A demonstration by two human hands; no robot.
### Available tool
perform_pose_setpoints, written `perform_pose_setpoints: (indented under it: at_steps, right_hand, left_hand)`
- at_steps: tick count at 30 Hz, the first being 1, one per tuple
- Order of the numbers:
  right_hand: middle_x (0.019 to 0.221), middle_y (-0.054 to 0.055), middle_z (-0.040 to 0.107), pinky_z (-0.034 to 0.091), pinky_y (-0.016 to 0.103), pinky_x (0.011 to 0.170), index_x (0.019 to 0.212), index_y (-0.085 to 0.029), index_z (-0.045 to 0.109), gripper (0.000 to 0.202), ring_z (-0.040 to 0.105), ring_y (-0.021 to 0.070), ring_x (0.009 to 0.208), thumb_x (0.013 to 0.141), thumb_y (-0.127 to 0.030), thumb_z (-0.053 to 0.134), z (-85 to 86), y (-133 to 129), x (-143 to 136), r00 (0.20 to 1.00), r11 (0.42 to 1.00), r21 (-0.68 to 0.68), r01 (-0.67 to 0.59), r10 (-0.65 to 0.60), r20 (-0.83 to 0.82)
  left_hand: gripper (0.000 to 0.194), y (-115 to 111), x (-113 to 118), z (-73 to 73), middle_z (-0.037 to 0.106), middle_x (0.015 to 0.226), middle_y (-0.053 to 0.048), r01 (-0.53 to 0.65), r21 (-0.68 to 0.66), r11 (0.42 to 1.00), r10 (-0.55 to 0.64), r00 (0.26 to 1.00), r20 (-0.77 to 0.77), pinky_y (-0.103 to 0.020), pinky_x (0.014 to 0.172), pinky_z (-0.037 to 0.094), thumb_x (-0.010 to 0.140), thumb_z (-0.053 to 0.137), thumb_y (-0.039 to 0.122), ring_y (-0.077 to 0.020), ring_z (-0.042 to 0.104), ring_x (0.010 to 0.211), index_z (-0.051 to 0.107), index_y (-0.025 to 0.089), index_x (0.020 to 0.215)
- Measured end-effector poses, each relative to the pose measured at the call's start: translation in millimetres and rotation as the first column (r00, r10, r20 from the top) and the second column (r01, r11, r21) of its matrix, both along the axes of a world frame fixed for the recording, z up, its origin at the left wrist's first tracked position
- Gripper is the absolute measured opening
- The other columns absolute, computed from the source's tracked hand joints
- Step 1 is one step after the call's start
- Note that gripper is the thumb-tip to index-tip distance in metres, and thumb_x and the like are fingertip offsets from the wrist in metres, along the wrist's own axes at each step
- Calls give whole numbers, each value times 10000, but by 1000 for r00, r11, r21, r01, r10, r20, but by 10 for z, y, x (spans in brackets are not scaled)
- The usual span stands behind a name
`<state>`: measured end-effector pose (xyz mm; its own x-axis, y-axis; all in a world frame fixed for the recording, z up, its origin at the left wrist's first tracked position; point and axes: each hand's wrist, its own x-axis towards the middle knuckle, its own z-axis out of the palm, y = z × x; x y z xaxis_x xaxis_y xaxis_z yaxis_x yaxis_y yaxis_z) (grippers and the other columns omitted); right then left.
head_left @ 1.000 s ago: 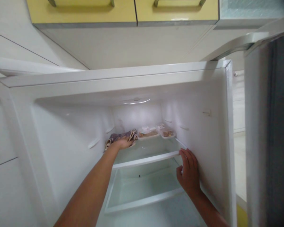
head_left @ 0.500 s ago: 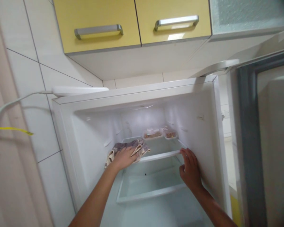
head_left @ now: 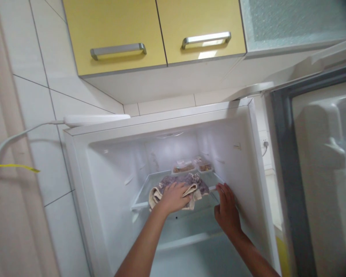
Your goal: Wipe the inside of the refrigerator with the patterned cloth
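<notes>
Inside the open white refrigerator (head_left: 118, 169), a patterned purple-and-cream cloth (head_left: 197, 185) lies crosswise over the front of the clear white-edged shelf (head_left: 140, 206), directly under the left hand (head_left: 173, 198), its grip pinching a fold, the right hand (head_left: 227, 209), closure indeterminable, touching the shelf beside it.

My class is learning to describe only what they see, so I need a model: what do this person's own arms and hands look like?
The left hand and right hand are bare, without gloves. No sleeve shows on the left forearm or right forearm, and no watch or bracelet. Rings are too small to tell.
</notes>
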<state>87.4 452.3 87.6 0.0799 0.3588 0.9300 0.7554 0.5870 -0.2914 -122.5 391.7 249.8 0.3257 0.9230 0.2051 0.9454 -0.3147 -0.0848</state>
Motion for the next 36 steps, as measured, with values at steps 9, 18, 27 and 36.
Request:
perform_pose_setpoints:
  at_steps: [9, 18, 27, 36]
  right_hand:
    - [1607, 145, 341, 473, 519, 1143, 1555, -203, 248, 832, 317, 298, 1507, 768, 6, 420, -72, -55, 14, 1000, 999, -54, 6, -6, -10]
    - [1386, 94, 584, 628, 330, 834, 1410, -266, 449, 677, 675, 202, 1155, 773, -42, 399, -651, -451, -7, 959, 966, -195, -170, 117, -258]
    - [1215, 71, 676, 616, 293, 714, 1286, -246, 544, 561, 726, 185, 990, 762, -91, 413, -531, -558, 121, 934, 943, -245, -225, 137, -330]
    - [1298, 114, 639, 613, 355, 828, 1332, -206, 516, 585, 670, 211, 1106, 767, -84, 425, 88, -707, -164, 912, 912, -235, -336, 254, -321]
  left_hand:
    - [586, 240, 846, -15, 496, 1545, -54, 58, -14, 998, -58, 998, 15, -678, 1091, 387, 882, 376, 616, -412, 462, 1381, 470, 420, 1427]
    - [600, 217, 985, -76, 547, 1478, -103, 21, 38, 999, -23, 999, 47, -716, 1064, 371, 872, 397, 607, -458, 443, 1371, 490, 365, 1413]
    - [574, -159, 390, -60, 569, 1473, -74, -70, 118, 991, 62, 995, 74, -620, 1095, 389, 891, 410, 604, -378, 477, 1359, 519, 353, 1395]
    - [611, -453, -691, -7, 592, 1462, -71, -235, 174, 956, 228, 972, 64, -516, 1090, 424, 934, 300, 647, -328, 524, 1339, 565, 313, 1372]
